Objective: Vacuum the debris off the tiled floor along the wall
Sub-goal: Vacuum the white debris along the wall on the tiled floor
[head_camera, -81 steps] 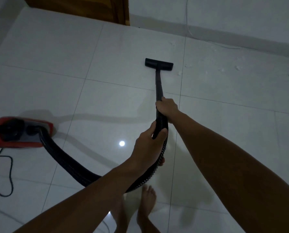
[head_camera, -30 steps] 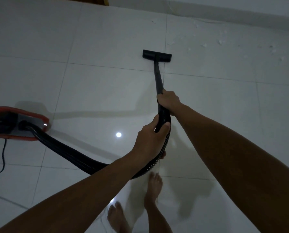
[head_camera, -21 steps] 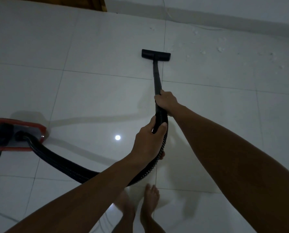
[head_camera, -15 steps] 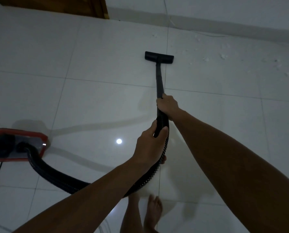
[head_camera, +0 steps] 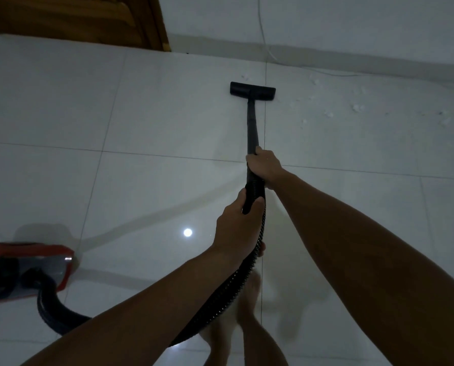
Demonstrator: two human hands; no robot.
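Note:
A black vacuum wand (head_camera: 252, 125) runs forward to a flat black floor nozzle (head_camera: 252, 91) lying on the white tiled floor (head_camera: 146, 107), short of the wall. My right hand (head_camera: 263, 165) grips the wand near its lower end. My left hand (head_camera: 237, 228) grips the ribbed black hose (head_camera: 221, 294) just behind it. Small white debris bits (head_camera: 356, 107) lie scattered to the right of the nozzle, along the wall's base.
The red vacuum body (head_camera: 22, 270) sits on the floor at the left, the hose curving from it. A wooden door frame (head_camera: 88, 19) stands at the top left. A thin white cable (head_camera: 262, 30) hangs down the wall. My bare feet (head_camera: 247, 302) stand below the hands.
The nozzle has slid further forward toward the wall and the debris. The view has tilted up, showing more of the door and wall. Both hands keep their grip.

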